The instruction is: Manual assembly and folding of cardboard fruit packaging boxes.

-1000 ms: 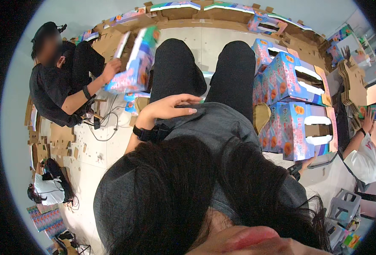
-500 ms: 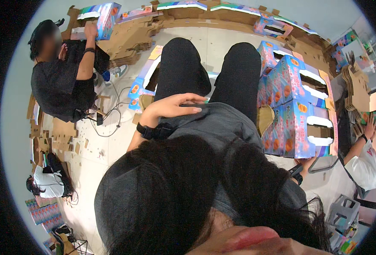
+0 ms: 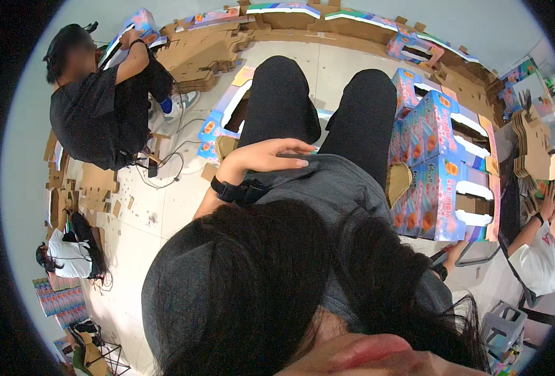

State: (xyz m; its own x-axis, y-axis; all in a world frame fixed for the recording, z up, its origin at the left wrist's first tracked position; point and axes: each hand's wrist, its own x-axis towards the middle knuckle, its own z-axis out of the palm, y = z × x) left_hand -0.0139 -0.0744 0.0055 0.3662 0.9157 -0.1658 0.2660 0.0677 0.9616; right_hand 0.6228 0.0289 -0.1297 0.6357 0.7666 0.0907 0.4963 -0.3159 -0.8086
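Note:
My left hand (image 3: 271,155) lies across my lap on the grey shirt, its fingers stretched out and holding nothing. On my right, my right hand (image 3: 457,252) is at the near end of a row of pink and blue carton boxes (image 3: 438,191) with white handle strips. Its fingers are mostly hidden by the nearest box, so their grip does not show. A similar carton (image 3: 224,122) stands by my left knee, partly covered by my leg and hand.
Flattened brown cardboard (image 3: 205,56) is piled along the far wall. A person in black (image 3: 95,119) handles a carton (image 3: 141,25) at the far left. Cables (image 3: 176,164) lie on the floor. A grey stool (image 3: 504,326) and another person's hand (image 3: 548,202) are at the right.
The person at the far left has tilted and lowered the carton. The whole scene has shifted slightly rightward in view. My left hand keeps its place on my lap.

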